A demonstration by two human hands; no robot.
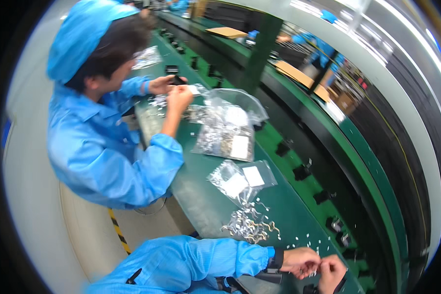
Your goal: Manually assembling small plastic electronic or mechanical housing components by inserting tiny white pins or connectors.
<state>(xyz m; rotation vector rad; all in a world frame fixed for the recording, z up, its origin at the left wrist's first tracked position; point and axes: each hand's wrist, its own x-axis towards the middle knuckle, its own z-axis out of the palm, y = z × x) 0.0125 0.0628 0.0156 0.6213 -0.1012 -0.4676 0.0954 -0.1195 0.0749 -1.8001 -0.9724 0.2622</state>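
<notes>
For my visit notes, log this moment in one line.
left hand: close beside right hand; holding: unclear; nearby: wire pile; beyond: clear bag

a: any writing readable here?

b: none legible. big clear bag (255, 106): white label (239, 147) on its lower part; print, if any, too blurred.

a: and the small clear bags (267, 173) just beside it?

b: two white labels (253, 176), near each other. both show as pale patches; letters or numbers too small to tell.

a: signs?

b: striped tape (119, 232) on the floor, yellow and black; a marking, with no readable words.
</notes>
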